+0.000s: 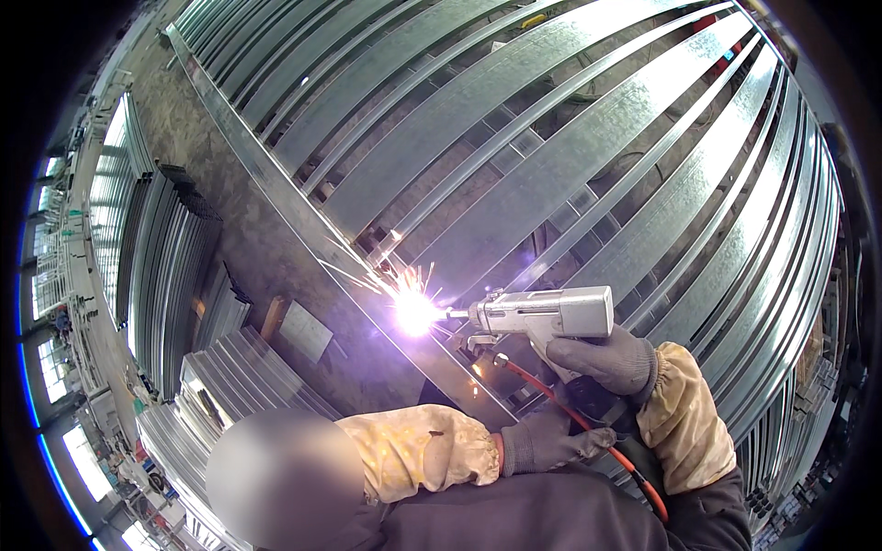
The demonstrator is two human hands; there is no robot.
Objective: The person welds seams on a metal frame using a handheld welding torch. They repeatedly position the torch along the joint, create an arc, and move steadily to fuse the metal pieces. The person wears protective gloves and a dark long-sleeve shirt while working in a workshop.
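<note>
My right hand (611,361), in a grey glove, is wrapped round the grip of a silver handheld welding gun (547,312). The gun's nozzle points left at the edge rail (276,188) of a large slatted metal frame (542,216). A white-violet glare (415,317) with flying sparks hides the spot where nozzle and rail come together. Lower down, my left hand (556,443), also gloved, has its fingers closed at an orange-red hose (629,466) that runs from the gun. Both forearms wear tan, stained sleeve covers (423,450).
Stacks of metal profiles (170,275) lie on the left, with another stack (253,372) nearer. A pale flat plate (305,332) rests beside them on the brown floor (239,234). Gaps between the slats show cables underneath. A yellow object (533,20) lies far off.
</note>
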